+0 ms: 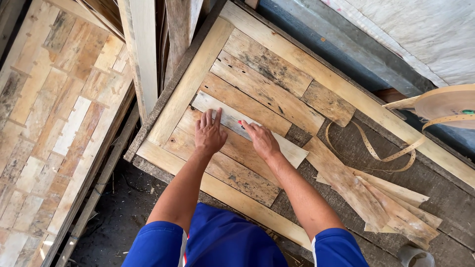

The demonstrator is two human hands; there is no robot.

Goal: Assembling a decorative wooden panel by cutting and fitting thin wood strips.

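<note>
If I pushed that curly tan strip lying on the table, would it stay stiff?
Probably not. The tan strip lies in loose loops, so it likely flops and bends. It looks thin, so probably light. Lying flat on the table, it should slide rather than roll.

A pile of loose wood offcuts (391,205) is seen at four o'clock; a tape roll (448,105) at two o'clock; stacked panels (54,113) at nine.

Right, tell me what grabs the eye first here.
Two bare hands at centre: the left hand presses flat on a pale plank while the right hand holds a red marker against it. Loose offcuts pile up lower right; a strap roll sits at the right edge.
</note>
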